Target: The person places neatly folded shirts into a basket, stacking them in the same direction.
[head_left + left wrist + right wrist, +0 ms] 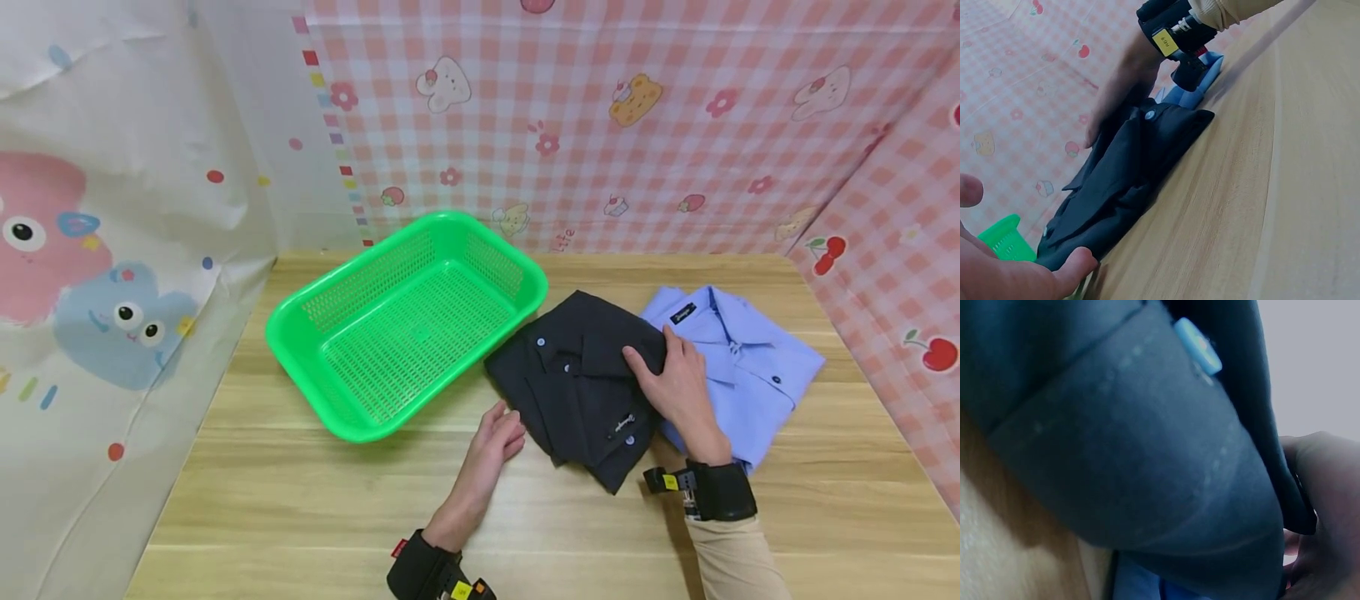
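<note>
A folded black shirt (577, 375) with pale buttons lies on the table in the head view. My right hand (678, 379) grips its right edge, thumb on top; in the right wrist view the black cloth passes between the thumb and the fingers of that hand (1329, 500). My left hand (491, 454) is at the shirt's lower left edge, fingers loosely bent and holding nothing; whether it touches the cloth I cannot tell. A folded light blue shirt (750, 358) with a black collar label lies to the right, partly covered by the right hand and the black shirt.
A green plastic basket (352, 429) with perforated walls stands left of the black shirt, its right side close to the cloth. The wooden table (300, 508) meets a pink checked curtain (570, 125) at the back and a white printed sheet (150, 208) at the left.
</note>
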{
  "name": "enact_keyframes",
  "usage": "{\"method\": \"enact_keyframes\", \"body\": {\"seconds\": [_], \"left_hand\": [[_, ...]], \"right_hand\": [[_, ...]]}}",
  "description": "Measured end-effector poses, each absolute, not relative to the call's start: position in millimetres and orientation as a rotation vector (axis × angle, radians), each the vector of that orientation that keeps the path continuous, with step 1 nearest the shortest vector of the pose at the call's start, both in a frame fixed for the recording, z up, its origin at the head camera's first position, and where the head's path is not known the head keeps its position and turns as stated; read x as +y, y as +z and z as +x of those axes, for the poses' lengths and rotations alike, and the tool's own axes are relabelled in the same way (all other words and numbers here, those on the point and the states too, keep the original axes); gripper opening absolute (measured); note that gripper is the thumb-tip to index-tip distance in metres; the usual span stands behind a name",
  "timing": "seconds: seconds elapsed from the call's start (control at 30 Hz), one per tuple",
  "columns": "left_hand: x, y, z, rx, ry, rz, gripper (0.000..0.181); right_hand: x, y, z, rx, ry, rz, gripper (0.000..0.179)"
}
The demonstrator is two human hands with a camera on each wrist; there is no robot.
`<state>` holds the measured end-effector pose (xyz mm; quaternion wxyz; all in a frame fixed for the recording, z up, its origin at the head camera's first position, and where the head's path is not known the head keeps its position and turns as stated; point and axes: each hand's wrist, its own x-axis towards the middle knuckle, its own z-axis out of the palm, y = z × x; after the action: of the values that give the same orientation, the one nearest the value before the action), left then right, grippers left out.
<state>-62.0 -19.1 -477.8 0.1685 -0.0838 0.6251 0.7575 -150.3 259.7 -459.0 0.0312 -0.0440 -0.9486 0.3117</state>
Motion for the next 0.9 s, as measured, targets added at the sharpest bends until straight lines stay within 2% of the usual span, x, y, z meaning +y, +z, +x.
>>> {"method": "enact_keyframes", "body": {"seconds": [0.9], "left_hand": [[-18.4,-479.1,-69.3,1.516,2.296,-0.274,0.074]], "right_hand": [[261.7,-459.3,-151.6,-2.929,1.007,-0.174,0.091]]}}
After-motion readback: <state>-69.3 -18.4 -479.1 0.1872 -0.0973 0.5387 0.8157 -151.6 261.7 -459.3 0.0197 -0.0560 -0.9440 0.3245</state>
